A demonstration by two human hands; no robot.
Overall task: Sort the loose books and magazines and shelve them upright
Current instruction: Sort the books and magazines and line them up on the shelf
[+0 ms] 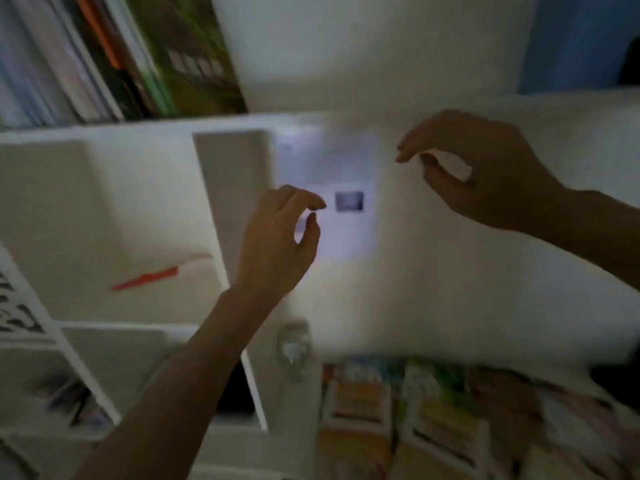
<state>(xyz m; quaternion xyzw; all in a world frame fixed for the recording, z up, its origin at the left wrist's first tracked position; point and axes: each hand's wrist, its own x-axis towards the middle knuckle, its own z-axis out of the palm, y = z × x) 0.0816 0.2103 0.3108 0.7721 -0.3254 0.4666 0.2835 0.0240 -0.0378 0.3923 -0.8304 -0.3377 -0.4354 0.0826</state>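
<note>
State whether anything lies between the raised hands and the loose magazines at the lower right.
Nothing visible does. The left hand and right hand are raised, holding nothing; the magazines lie uncovered below them.

matt white shelf (138, 129), glossy magazines (360, 410)

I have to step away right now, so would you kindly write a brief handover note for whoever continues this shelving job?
Left hand: raised before the white shelf unit, fingers loosely curled, holding nothing.
Right hand: raised, likewise empty.
Shelved: a row of books and magazines leans in the upper left compartment.
Left: loose magazines lie flat at lower right; sort them and stand them upright. The picture is blurred, so titles are unreadable.
</note>
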